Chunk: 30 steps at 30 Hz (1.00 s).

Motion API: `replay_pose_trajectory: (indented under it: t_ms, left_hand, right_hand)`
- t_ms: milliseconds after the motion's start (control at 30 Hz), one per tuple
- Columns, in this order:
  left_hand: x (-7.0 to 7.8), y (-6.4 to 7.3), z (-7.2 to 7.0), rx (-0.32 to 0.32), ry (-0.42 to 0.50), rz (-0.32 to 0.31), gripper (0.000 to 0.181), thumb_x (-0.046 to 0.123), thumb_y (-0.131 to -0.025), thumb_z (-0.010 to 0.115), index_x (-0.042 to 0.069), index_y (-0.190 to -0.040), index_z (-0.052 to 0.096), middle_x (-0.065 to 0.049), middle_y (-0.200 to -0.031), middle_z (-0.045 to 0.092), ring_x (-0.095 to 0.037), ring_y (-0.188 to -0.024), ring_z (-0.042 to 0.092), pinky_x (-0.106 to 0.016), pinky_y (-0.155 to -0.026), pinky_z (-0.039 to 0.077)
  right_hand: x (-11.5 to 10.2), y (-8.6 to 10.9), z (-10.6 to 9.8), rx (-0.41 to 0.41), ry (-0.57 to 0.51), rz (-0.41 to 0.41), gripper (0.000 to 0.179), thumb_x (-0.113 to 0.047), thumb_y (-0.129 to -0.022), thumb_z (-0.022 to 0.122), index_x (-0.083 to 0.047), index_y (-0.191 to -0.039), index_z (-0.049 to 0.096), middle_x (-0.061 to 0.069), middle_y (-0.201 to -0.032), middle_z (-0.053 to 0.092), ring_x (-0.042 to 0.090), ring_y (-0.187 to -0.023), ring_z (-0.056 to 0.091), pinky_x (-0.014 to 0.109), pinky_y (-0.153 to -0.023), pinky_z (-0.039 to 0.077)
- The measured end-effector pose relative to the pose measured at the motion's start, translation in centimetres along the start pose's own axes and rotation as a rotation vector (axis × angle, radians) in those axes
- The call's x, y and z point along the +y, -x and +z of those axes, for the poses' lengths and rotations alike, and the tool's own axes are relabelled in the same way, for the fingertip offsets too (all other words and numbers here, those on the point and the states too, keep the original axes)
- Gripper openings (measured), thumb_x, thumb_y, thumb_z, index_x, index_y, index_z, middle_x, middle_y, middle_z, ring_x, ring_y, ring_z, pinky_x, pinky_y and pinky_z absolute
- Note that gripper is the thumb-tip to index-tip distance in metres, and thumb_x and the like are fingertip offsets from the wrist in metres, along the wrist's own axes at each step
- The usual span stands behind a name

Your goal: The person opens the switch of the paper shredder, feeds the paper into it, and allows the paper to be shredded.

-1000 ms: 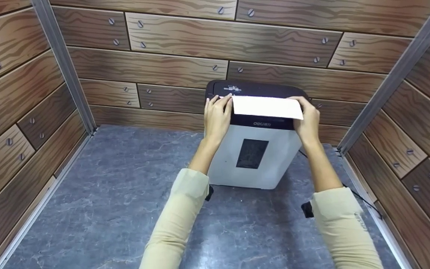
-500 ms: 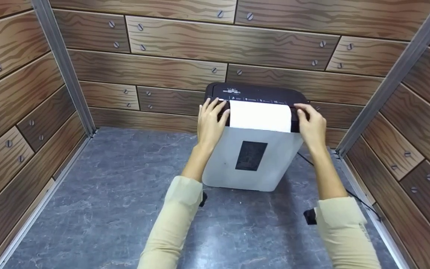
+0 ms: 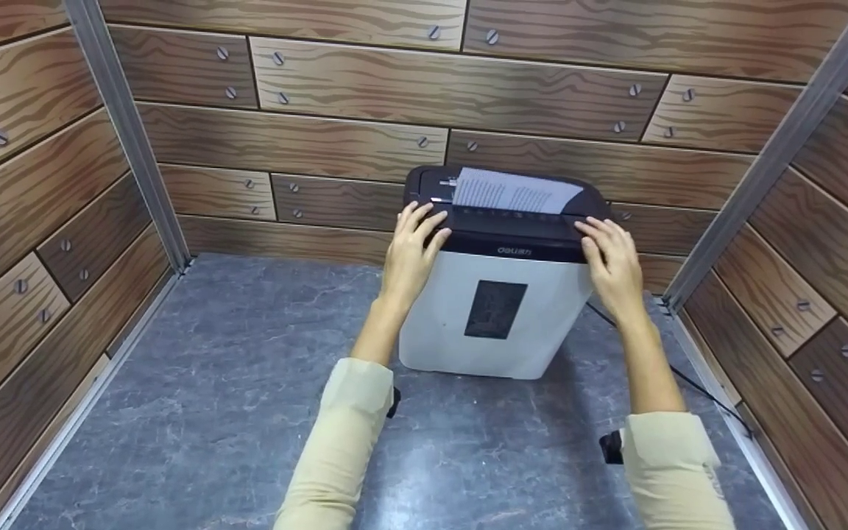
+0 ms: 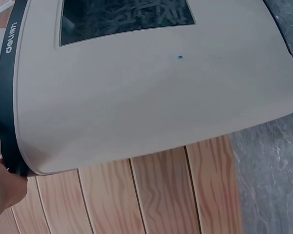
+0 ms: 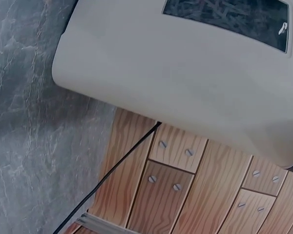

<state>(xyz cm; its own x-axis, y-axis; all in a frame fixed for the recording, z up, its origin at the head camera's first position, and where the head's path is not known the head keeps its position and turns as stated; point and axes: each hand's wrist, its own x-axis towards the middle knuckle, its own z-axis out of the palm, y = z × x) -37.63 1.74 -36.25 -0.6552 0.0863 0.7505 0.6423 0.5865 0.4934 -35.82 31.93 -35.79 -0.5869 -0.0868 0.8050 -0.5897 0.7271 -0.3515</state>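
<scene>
A paper shredder (image 3: 497, 309) with a light grey body and a black top stands on the floor. A sheet of printed paper (image 3: 514, 191) sticks up from the slot in its top and leans toward the back. My left hand (image 3: 411, 254) rests on the top's left front corner, fingers spread. On the right front corner lies my right hand (image 3: 613, 265), fingertips on the black cover. Neither hand touches the paper. Through the dark window (image 5: 229, 22) in the right wrist view, shredded strips show inside the bin.
Wood-patterned walls (image 3: 350, 132) rise behind the shredder and on both sides, with metal posts (image 3: 129, 140) at the corners. The floor (image 3: 247, 353) is grey, marble-patterned. A black power cord (image 3: 704, 394) runs from the shredder along the right.
Both hands held the sheet over the slot, then let go and settled on the shredder's corners. The sheet flopped forward, then flipped backward, and less of it shows above the slot.
</scene>
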Motion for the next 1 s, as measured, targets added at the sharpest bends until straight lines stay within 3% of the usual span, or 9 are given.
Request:
replay_pose_trajectory:
  t_ms: [233,533,1000]
  left_hand:
    - [-0.41,0.08,-0.02,-0.028,-0.004,0.04,0.04,0.031,-0.088,0.06,0.006,-0.12,0.061,-0.011,-0.13,0.049,-0.026,-0.13,0.03,-0.026,-0.109,0.007]
    - [-0.48,-0.19,0.03,-0.032,-0.008,0.039,0.041,0.032,-0.087,0.06,0.007,-0.12,0.06,-0.011,-0.13,0.049,-0.026,-0.13,0.03,-0.027,-0.109,0.007]
    - [-0.38,-0.28,0.01,-0.029,-0.011,0.038,0.04,0.03,-0.087,0.061,0.007,-0.12,0.061,-0.011,-0.13,0.049,-0.026,-0.13,0.03,-0.026,-0.109,0.007]
  right_hand:
    - [0.22,0.31,0.03,-0.02,0.039,-0.017,0.041,-0.028,-0.085,0.064,-0.004,-0.118,0.061,0.015,-0.125,0.053,0.035,-0.123,0.035,0.04,-0.106,0.021]
    - [0.0,0.1,-0.02,-0.041,0.045,0.031,0.041,-0.026,-0.085,0.066,-0.005,-0.119,0.06,0.014,-0.127,0.052,0.034,-0.125,0.033,0.04,-0.106,0.021]
    - [-0.11,-0.01,-0.17,-0.046,0.047,0.036,0.04,-0.024,-0.085,0.067,-0.005,-0.119,0.06,0.014,-0.127,0.052,0.035,-0.124,0.034,0.04,-0.106,0.021]
